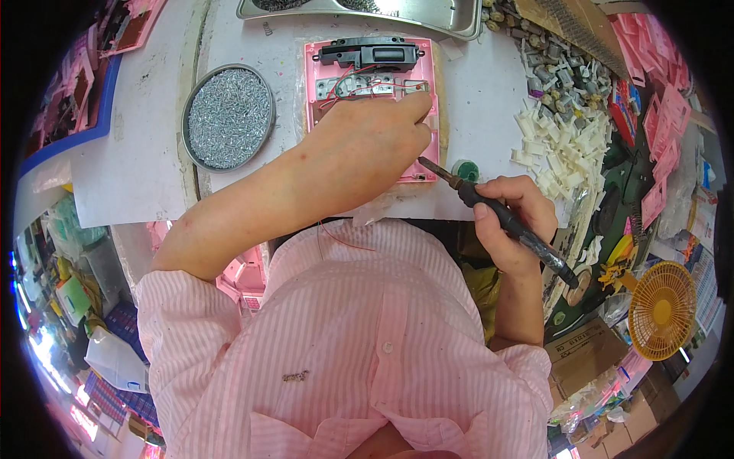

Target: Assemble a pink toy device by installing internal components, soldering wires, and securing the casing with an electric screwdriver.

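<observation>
Head view: my right hand (520, 218) wraps closed around a black soldering iron (472, 194), while my left hand (363, 149) curls over a pink casing (429, 73), any hold hidden.

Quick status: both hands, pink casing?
Right hand grips soldering iron. Left hand over pink casing. Casing open, red wires visible. Left hand hides part of it.

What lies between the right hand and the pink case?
Head view: the front end of the soldering iron, pointing from the right hand toward the pink case, and a small green pot.
</observation>
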Demonstrator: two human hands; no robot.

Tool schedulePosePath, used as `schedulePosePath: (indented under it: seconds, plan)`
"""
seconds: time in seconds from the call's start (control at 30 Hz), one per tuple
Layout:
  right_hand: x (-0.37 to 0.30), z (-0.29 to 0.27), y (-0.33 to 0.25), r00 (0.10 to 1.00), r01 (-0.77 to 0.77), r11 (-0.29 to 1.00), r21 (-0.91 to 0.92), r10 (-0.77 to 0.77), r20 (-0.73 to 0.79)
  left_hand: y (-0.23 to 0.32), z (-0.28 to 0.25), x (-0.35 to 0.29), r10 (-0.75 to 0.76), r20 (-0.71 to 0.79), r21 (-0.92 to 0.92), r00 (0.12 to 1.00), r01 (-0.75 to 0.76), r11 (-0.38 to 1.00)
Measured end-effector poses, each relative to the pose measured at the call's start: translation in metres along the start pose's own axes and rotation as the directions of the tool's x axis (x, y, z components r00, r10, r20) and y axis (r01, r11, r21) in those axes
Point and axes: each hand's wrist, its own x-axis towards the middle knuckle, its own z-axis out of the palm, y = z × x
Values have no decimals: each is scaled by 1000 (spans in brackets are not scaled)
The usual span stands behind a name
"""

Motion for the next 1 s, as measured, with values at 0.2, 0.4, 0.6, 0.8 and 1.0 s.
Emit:
schedulePosePath:
  seconds: [0.2,0.4,0.6,0.8,1.0]
  plan:
    - [-7,-11,-7,997,-59,998,12,59,-39,1,1,-2,3,-13,13,1000,-3,1000]
    - [-60,-86,3,899,-118,993,-1,106,-426,-4,2,-3,14,-20,6,1000,-14,1000]
    - [-131,-195,-7,478,-153,987,-46,33,-878,-8,6,-2,-41,27,55,999,39,998]
    - [-169,-249,-16,143,-215,959,-184,-155,-978,5,5,9,-21,4,5,1000,21,1000]
    - [-128,-260,26,195,-151,982,-112,-81,-977,8,-2,7,6,13,44,1000,-6,999]
